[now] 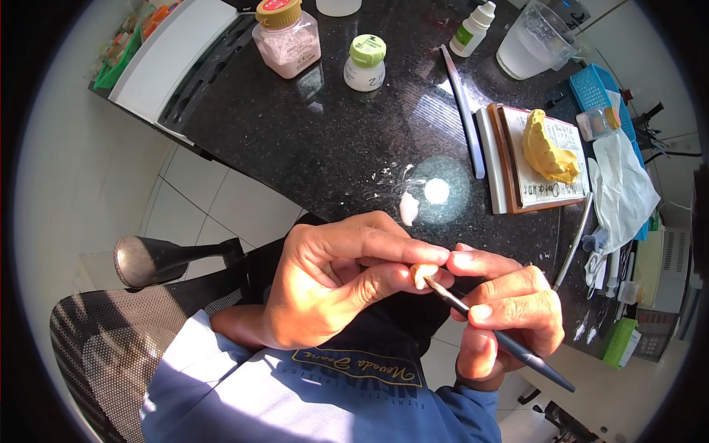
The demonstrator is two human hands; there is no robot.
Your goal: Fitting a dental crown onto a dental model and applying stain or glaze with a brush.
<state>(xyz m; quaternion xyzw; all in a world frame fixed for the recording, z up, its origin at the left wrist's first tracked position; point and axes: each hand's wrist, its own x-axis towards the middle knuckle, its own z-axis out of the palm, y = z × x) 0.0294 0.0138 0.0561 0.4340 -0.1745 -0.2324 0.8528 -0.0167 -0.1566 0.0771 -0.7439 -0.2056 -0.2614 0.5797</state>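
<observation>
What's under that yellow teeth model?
The yellow dental model rests on a white sheet with writing on it. The patch of paper directly beneath is covered, so anything written there can't be seen.

On the black counter (266, 140) before you stand a gold-capped jar of pink powder (290, 49), a green-capped jar (365, 72) and, farther right, a white squeeze bottle (469, 35) near a clear cup (526, 53). To your right lies a yellow dental cast (546, 153); at your left is a mesh chair (103, 347).
</observation>
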